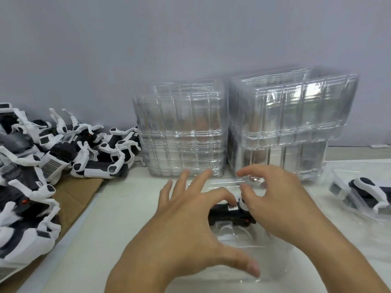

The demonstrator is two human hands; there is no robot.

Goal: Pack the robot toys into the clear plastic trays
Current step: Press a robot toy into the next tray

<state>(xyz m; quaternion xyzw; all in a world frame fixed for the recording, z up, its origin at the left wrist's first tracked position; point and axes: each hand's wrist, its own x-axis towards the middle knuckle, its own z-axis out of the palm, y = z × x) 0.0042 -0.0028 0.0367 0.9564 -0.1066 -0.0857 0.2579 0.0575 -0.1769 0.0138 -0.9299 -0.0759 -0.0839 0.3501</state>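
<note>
A black and white robot toy point(229, 214) lies in a clear plastic tray point(239, 263) on the white table in front of me. My left hand point(190, 225) is spread over the tray's left side. Its bent index fingertip touches the top of the toy, and its thumb presses the tray's near edge. My right hand point(281, 204) hovers over the tray's right side with fingers loosely curled, the thumb resting against the toy's white part. Both hands hide most of the toy.
A pile of loose robot toys point(42, 157) lies on brown cardboard point(78, 191) at the left. Two stacks of clear trays point(182, 132) point(292, 115) stand against the back wall. At the right, another tray point(338, 173) holds a robot toy point(366, 191).
</note>
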